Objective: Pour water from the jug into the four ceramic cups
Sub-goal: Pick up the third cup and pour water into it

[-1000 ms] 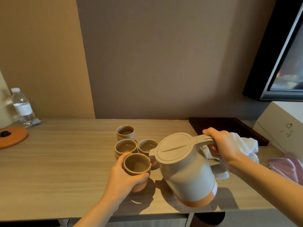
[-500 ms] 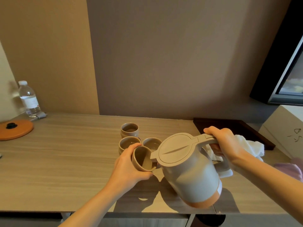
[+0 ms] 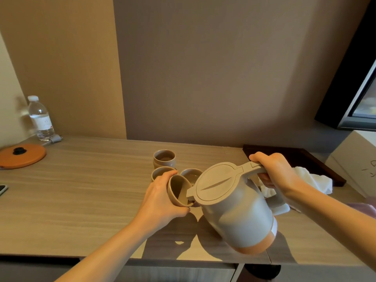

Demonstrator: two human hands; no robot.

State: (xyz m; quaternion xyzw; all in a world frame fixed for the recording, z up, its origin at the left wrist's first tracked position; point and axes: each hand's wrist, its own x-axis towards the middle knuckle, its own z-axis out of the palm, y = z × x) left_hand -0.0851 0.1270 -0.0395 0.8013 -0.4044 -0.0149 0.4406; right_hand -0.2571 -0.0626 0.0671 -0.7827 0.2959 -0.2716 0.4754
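My right hand (image 3: 274, 171) grips the handle of a grey jug (image 3: 236, 208) with an orange base, held above the table and tilted left. Its spout reaches into a beige ceramic cup (image 3: 178, 190) that my left hand (image 3: 160, 198) holds off the table, tipped toward the jug. Three more cups stand behind: the far one (image 3: 164, 158), one (image 3: 159, 172) partly hidden by my left fingers, and one (image 3: 191, 176) just behind the jug lid. Whether water flows cannot be seen.
A wooden table (image 3: 81, 190) runs to the wall. At its left stand a water bottle (image 3: 40, 119), an orange round lid (image 3: 22, 155) and a phone edge (image 3: 3, 189). A dark tray (image 3: 295, 157), a white cloth (image 3: 313, 180) and a white box (image 3: 356, 159) lie right.
My left hand lifted the near cup off the table and tipped it toward the jug. The jug tilted further left until its spout met the cup. The camera drifted left.
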